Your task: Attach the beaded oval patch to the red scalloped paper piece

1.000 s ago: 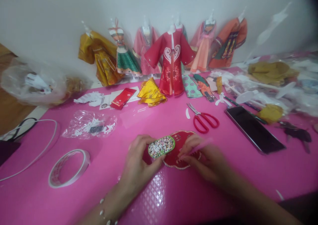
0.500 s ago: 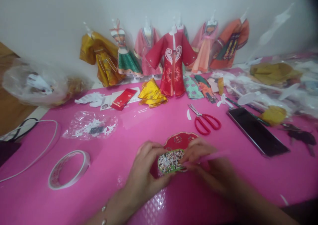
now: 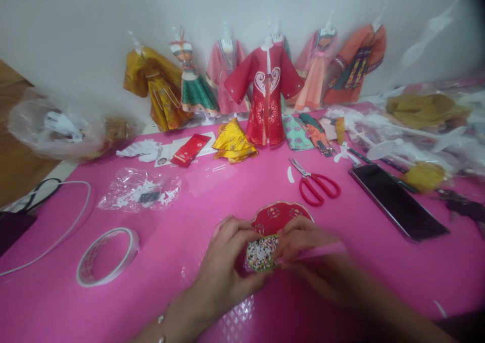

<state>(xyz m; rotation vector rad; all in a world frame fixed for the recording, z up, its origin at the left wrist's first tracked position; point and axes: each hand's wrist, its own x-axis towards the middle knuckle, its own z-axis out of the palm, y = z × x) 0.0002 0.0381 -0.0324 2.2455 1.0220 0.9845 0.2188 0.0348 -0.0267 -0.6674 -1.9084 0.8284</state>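
Note:
My left hand (image 3: 223, 267) grips the left side of a small green-edged box (image 3: 261, 253) filled with mixed white, black and coloured beads, thumb at the near edge and fingers at the far edge. Closed at the box's right end, my right hand (image 3: 306, 244) holds a slim pink tool (image 3: 322, 250) whose kind I cannot make out; its tip is hidden by the fingers. Behind and partly under the hands lies a red scalloped fabric piece (image 3: 280, 215) with patterned motifs and a beaded-looking edge.
Red-handled scissors (image 3: 318, 186) and a phone (image 3: 397, 201) lie to the right. A tape roll (image 3: 108, 257) and a plastic bag of white pieces (image 3: 142, 191) are on the left. Several miniature dresses, one a red robe (image 3: 265, 95), stand along the wall.
The bead box sits slightly farther right and lower in view, and more of it is covered by my right hand. The whole view has shifted slightly.

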